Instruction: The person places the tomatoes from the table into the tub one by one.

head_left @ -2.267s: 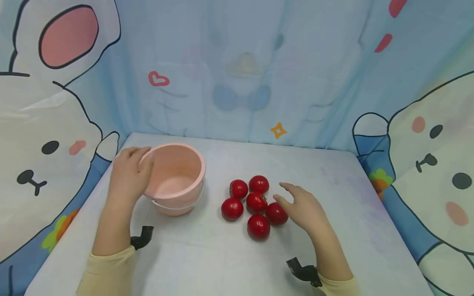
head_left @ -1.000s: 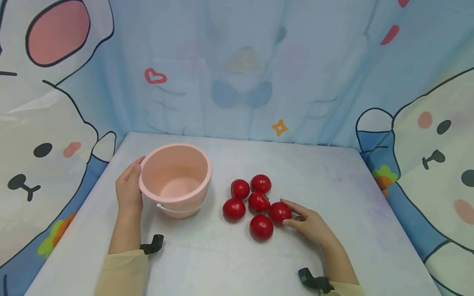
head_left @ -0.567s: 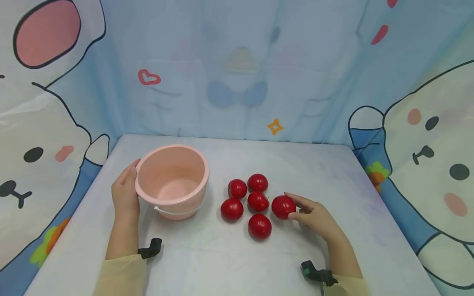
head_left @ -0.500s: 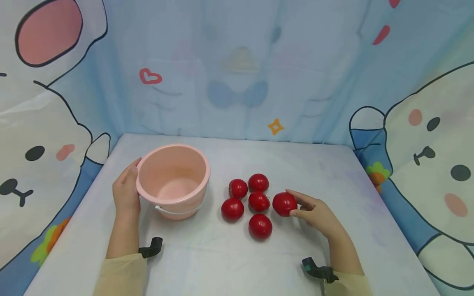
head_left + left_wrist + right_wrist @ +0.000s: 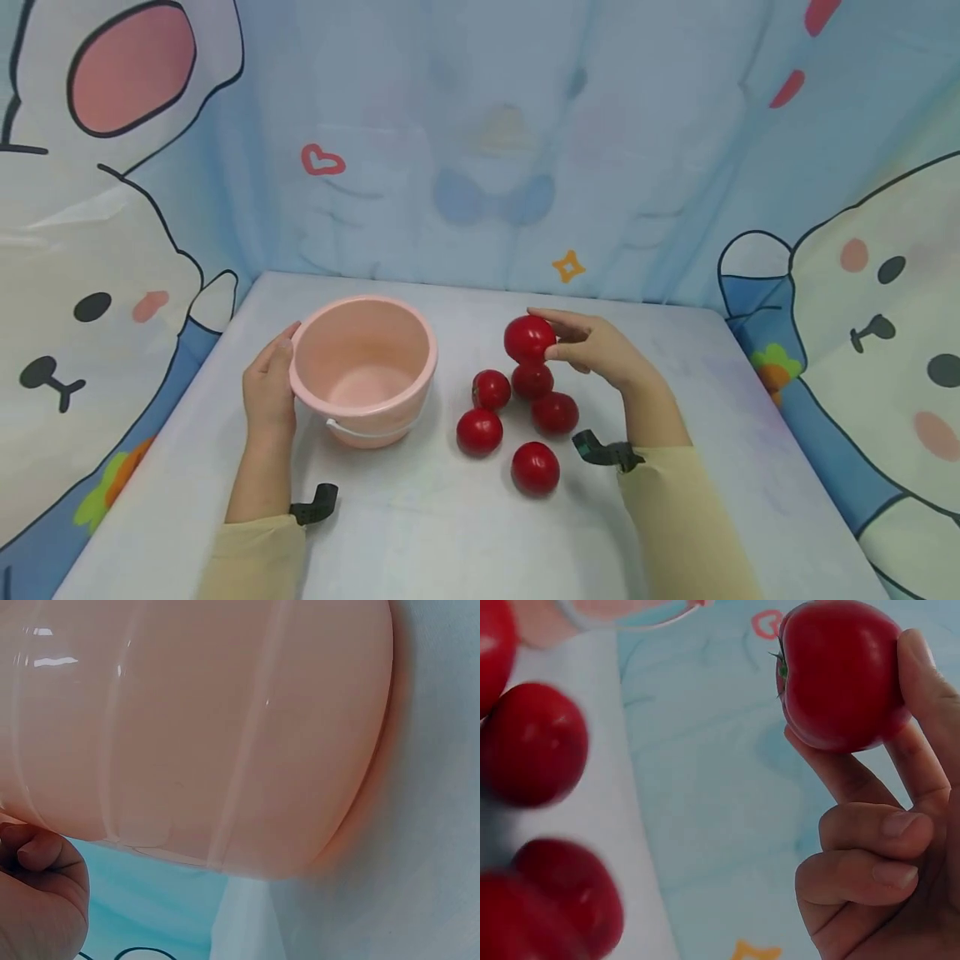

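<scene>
Tomato (image 5: 529, 339) is hanging above table (image 5: 420, 533), right hand (image 5: 596, 343) pinching it; left hand (image 5: 268, 392) is gripping pink bucket (image 5: 363, 333). Any slackening on that glossy skin is risking a drop onto loose tomatoes (image 5: 535, 468).

No legible text or numbers.

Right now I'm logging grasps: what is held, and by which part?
Right hand: a tomato, by its sides, stem end free. Left hand touches the pink bucket's rim; grip unclear.
</scene>
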`<state>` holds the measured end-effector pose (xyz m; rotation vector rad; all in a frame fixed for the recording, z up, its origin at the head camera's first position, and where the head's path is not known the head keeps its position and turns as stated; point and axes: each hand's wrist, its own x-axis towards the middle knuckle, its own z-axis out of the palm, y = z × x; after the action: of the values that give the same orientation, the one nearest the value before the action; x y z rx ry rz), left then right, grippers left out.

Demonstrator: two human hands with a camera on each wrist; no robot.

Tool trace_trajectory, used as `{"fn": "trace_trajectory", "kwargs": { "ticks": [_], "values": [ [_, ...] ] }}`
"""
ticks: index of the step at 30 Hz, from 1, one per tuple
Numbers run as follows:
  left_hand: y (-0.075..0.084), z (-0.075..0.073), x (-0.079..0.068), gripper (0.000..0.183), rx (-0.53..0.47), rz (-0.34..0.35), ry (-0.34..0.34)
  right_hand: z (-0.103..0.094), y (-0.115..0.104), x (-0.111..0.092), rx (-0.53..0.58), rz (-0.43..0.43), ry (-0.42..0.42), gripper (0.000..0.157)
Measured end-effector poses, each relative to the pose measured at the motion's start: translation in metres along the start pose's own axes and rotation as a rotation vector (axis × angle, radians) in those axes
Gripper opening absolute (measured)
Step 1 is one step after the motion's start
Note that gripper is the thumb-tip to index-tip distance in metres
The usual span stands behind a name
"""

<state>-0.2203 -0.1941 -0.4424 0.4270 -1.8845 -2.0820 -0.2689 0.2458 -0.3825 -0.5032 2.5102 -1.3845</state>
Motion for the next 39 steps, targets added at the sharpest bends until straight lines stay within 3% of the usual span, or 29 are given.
{"fn": "trace_trajectory", "kwargs": {
  "ticks": [10,15,20,25,30,34,39],
  "values": [
    [-0.001,-0.002,0.004,0.038,0.02,0.024,-0.018,0.024,-0.069,0.09,0.062,-0.092,-0.24,0.056],
    [-0.002,-0.003,0.005,0.038,0.022,0.025,-0.019,0.045,-0.106,0.124,0.032,-0.109,-0.346,0.054],
    [-0.003,-0.003,0.005,0.037,0.042,0.018,-0.006,0.073,-0.139,0.154,-0.057,-0.077,-0.513,0.05],
    [-0.005,-0.004,0.003,0.04,0.067,0.0,-0.016,0.104,-0.155,0.178,-0.108,0.014,-0.719,0.048],
    [-0.007,-0.01,-0.004,0.042,0.091,-0.01,0.033,0.144,-0.163,0.196,-0.126,0.132,-0.896,0.041],
    [-0.008,-0.014,-0.011,0.045,0.1,-0.024,0.048,0.172,-0.165,0.202,-0.168,0.215,-0.976,0.035],
    [-0.009,-0.009,-0.017,0.045,0.104,0.0,0.044,0.188,-0.157,0.201,-0.155,0.318,-1.013,0.035]
  ]
}}
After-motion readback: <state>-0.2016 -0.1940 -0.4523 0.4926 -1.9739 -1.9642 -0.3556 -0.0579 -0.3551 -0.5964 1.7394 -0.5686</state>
